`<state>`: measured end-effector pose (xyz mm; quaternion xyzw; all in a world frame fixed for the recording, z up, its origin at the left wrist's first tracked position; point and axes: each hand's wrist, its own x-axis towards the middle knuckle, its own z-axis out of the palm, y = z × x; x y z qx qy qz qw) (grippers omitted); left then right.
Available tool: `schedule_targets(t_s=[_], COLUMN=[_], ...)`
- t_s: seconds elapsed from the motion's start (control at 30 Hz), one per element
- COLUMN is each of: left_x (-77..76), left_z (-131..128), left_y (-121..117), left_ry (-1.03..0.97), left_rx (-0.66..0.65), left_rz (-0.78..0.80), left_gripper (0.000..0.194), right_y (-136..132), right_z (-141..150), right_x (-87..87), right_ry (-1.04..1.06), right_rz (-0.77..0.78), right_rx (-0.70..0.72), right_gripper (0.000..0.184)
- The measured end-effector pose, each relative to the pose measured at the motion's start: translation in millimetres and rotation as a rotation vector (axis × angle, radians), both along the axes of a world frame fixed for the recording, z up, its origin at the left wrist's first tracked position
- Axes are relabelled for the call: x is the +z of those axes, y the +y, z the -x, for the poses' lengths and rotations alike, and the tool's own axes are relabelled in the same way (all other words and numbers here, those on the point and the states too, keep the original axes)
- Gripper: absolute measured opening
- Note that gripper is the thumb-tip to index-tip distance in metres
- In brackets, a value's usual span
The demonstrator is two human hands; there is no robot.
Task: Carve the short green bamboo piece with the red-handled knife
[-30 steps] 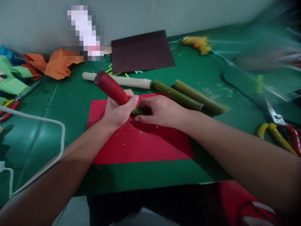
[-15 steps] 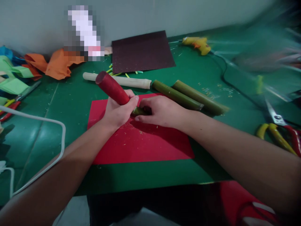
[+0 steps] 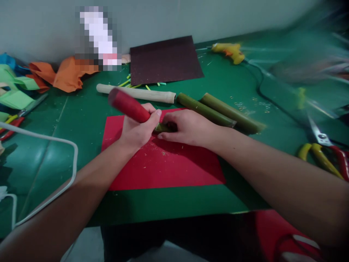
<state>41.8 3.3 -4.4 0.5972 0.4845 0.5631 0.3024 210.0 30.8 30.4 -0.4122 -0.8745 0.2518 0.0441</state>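
Observation:
My left hand (image 3: 137, 129) is wrapped round a dark red cylindrical handle (image 3: 127, 104) that sticks up and to the left, slightly smeared by motion. My right hand (image 3: 188, 128) lies fingers-down on a short green bamboo piece (image 3: 163, 127), pinning it against a red paper sheet (image 3: 163, 163) on the green table (image 3: 81, 120). The two hands touch at the bamboo piece. What lies at the handle's lower end is hidden between the hands. Small shavings are scattered on the red sheet.
Two long green bamboo sticks (image 3: 218, 111) and a pale wooden stick (image 3: 141, 94) lie behind the hands. A dark maroon sheet (image 3: 165, 60), a yellow glue gun (image 3: 229, 51), orange and green paper scraps (image 3: 65, 74), a white cable (image 3: 54, 142) and scissors (image 3: 324, 153) surround them.
The red handle's top has tipped lower and further left, now blurred. My right hand has shifted very slightly on the bamboo piece.

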Motion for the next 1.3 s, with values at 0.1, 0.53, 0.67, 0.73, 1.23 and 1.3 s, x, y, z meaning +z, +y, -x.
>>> schedule_targets(t_s=[0.1, 0.53, 0.67, 0.73, 1.23, 1.3], left_x=[0.3, 2.3, 2.0, 2.7, 2.1, 2.4], left_z=[1.4, 4.3, 3.5, 3.7, 4.4, 3.5], left_y=[1.0, -1.3, 0.0, 0.1, -2.3, -2.4], left_ry=[0.016, 0.084, 0.044, 0.051, 0.072, 0.05], left_rx=[-0.02, -0.026, -0.031, -0.049, -0.044, -0.031], left_rz=[0.015, 0.109, 0.089, 0.087, 0.098, 0.087], left_gripper=[0.027, 0.029, 0.028, 0.028, 0.027, 0.026], right_y=[-0.4, -0.2, -0.3, -0.4, 0.5, 0.6], right_z=[-0.2, -0.1, -0.2, -0.6, -1.8, -1.8], right_x=[0.4, -0.4, -0.2, -0.5, -0.3, -0.5], right_ry=[-0.008, 0.01, 0.001, 0.019, 0.024, 0.019], right_rz=[-0.004, 0.025, 0.015, 0.014, 0.043, 0.034], right_rx=[0.005, 0.005, 0.007, 0.019, 0.005, 0.008], right_gripper=[0.026, 0.03, 0.028, 0.028, 0.028, 0.027])
